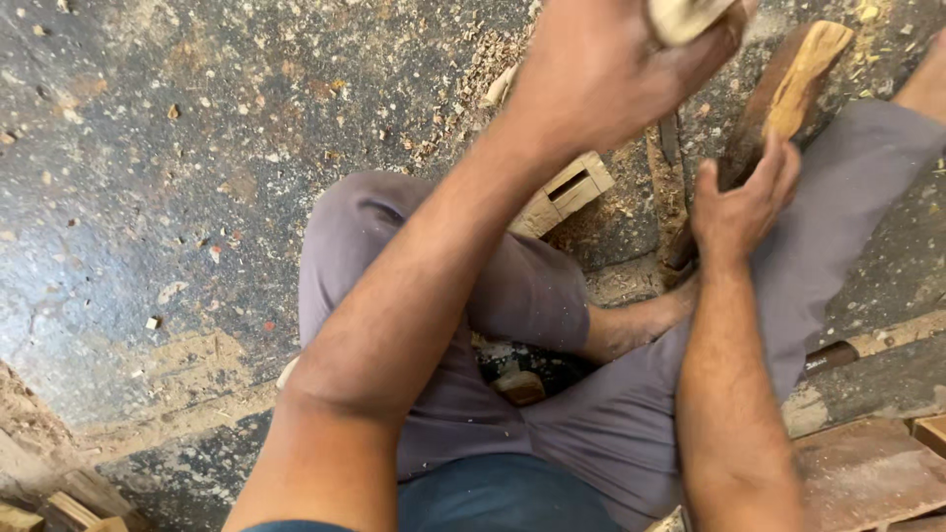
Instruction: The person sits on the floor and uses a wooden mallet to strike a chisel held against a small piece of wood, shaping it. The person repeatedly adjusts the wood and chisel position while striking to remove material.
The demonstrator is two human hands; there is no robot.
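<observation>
Seated on the floor, legs crossed in grey trousers (512, 296), blue shirt hem at the bottom edge. No packages, labels or signs show; nearest loose items are pale wood offcuts (59, 512) at the lower left corner and reddish-brown boards (867, 473) at the lower right. In the gap between the crossed legs, a small brown wood lump (519, 386) lies on dark debris. Right forearm runs up the right side of the view; right hand (744, 202) is closed around a long wooden piece (788, 94), fingers wrapped over its dark lower stretch, thumb toward the body. That piece is brown and dark low down, pale yellow and freshly cut near its upper end, tilted up and to the right, its lower end down by the bare foot (680, 296). Left arm crosses diagonally from lower left to top centre, raised; left hand (611, 69) is clenched on a pale wooden object (685, 15), mostly cut off by the top edge, so its kind cannot be told. Under that hand, a small pale wooden block with slots (567, 192) sits on the floor. Beyond, speckled grey concrete floor (148, 148) strewn with sawdust and chips (463, 89).
</observation>
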